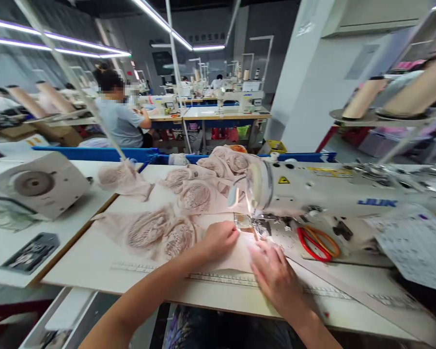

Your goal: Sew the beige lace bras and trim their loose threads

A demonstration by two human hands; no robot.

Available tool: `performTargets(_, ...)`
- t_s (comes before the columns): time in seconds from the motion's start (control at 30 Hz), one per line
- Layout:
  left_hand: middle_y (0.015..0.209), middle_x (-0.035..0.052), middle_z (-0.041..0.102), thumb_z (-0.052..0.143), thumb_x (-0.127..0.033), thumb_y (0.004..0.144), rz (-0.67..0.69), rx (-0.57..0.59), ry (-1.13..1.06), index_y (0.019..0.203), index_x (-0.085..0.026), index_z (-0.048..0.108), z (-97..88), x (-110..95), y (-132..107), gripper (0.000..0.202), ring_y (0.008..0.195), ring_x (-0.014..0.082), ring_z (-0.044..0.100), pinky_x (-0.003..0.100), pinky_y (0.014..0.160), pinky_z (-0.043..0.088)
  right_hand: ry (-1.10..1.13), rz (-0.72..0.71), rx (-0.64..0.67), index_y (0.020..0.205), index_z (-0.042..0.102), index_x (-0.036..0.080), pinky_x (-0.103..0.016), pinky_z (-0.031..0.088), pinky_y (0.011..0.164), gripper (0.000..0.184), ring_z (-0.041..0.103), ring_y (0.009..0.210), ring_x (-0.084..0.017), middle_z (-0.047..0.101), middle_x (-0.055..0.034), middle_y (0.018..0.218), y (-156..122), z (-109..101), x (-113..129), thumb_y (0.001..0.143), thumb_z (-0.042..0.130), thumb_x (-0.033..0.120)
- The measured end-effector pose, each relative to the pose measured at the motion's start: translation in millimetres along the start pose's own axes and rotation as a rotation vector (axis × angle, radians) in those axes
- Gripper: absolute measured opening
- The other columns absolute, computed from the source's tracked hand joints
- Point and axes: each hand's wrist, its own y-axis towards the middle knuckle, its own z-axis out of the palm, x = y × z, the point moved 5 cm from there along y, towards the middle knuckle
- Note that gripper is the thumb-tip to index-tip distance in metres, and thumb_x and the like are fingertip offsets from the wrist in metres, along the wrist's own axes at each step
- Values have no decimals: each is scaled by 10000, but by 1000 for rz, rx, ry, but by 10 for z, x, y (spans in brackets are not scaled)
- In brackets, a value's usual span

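Note:
A beige bra (181,236) with wrinkled cups lies on the sewing table, its plain wing (236,257) reaching the needle area of a white sewing machine (287,189). My left hand (221,238) is closed, its curled fingers gripping the wing just left of the presser foot (262,229). Bent over the cloth in front of the foot, my right hand (274,269) pinches the wing's edge between thumb and fingers. A long beige strip (334,281) runs from the lower right toward that hand. The machine lamp lights the stitching spot brightly.
More beige bras (198,194) are heaped behind. Red-handled scissors (314,245) lie on the machine bed beside a hanging paper sheet (410,242). At left stand another machine (39,184) and a dark tray (31,252). A co-worker (121,116) sits beyond the blue trough (98,154).

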Motion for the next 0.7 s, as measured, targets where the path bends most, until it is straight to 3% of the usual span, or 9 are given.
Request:
performTargets(0.17, 929, 89, 665, 422, -197, 974, 57, -95, 95, 949, -159, 632, 44, 26, 89, 215, 809, 212, 604, 292, 664, 432, 25, -76, 148, 950, 641, 210, -317, 430, 745, 124, 545, 848, -205, 621, -39, 896, 37, -38, 87, 940, 525, 167)
performTargets(0.3, 985, 98, 654, 432, -126, 943, 219, -81, 143, 909, -174, 654, 113, -77, 171, 230, 918, 230, 592, 329, 763, 479, -74, -126, 183, 880, 612, 193, -320, 387, 719, 187, 519, 812, -202, 609, -39, 865, 88, -27, -7, 866, 514, 35)
performTargets(0.43, 1107, 141, 660, 432, -80, 902, 348, -70, 152, 1093, -146, 647, 123, -196, 61, 295, 1015, 263, 591, 400, 845, 505, -134, -105, 205, 835, 588, 190, -332, 368, 688, 254, 504, 791, -213, 591, -47, 837, 92, -15, -82, 787, 484, -36)
performTargets(0.53, 1305, 199, 588, 475, -283, 939, 423, -45, 153, 1294, -98, 541, 107, -272, -130, 406, 1162, 313, 552, 512, 1001, 452, -73, -74, 167, 815, 583, 189, -336, 393, 698, 233, 506, 777, -211, 570, -43, 799, 50, -30, -92, 843, 449, 0)
performTargets(0.6, 1407, 234, 513, 531, -493, 900, 449, 9, 159, 1396, -60, 438, 115, -297, -229, 665, 1273, 358, 483, 595, 1112, 327, 1, -46, 128, 851, 599, 192, -338, 430, 738, 236, 529, 800, -206, 587, -44, 819, 15, -49, -95, 895, 425, 38)
performTargets(0.63, 1435, 242, 487, 550, -534, 872, 451, 36, 169, 1424, -48, 398, 123, -301, -256, 750, 1308, 370, 454, 611, 1140, 276, 35, -32, 109, 885, 609, 195, -339, 447, 761, 239, 547, 827, -206, 607, -48, 851, -1, -60, -98, 911, 420, 52)
performTargets(0.7, 1448, 239, 478, 560, -467, 865, 428, 69, 210, 1443, -45, 373, 142, -293, -260, 739, 1334, 360, 439, 586, 1168, 238, 79, -10, 85, 963, 622, 202, -341, 474, 801, 250, 580, 900, -208, 656, -60, 955, -29, -79, -102, 922, 421, 60)
